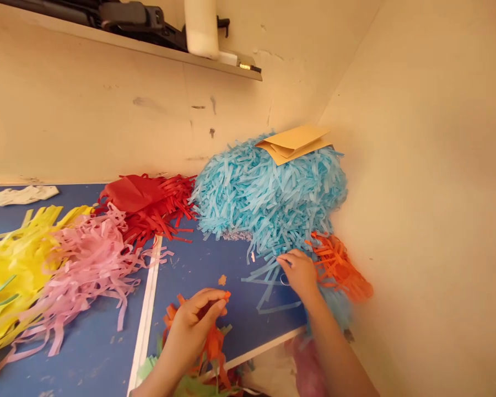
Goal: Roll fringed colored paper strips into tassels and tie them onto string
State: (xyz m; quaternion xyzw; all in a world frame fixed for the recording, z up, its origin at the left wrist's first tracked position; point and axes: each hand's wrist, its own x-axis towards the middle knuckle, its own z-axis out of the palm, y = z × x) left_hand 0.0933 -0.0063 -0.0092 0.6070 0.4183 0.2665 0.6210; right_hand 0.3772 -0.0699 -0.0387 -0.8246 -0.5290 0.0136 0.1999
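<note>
My left hand (pixel 196 320) is closed in a pinch on orange tissue-paper fringe (pixel 215 350); a small orange end shows at the fingertips and strips hang below. My right hand (pixel 300 270) is also pinched, above the blue tabletop at the near edge of a big light-blue tissue-fringe heap (pixel 268 193). Something thin and pale pokes from its fingertips, too small to name. Beside that hand a thin pale loop (pixel 285 280) shows, and loose blue strips (pixel 268 298) lie below it. Another orange fringe bunch (pixel 341 267) sits just right of the right hand.
Red (pixel 144 201), pink (pixel 91 259) and yellow (pixel 28 264) fringe bunches spread over the blue table (pixel 99 353) at left. A folded tan card (pixel 295 143) rests on the blue heap. Above, a wall shelf (pixel 149 49) carries a white cylinder (pixel 201 27). Walls close off the back and right.
</note>
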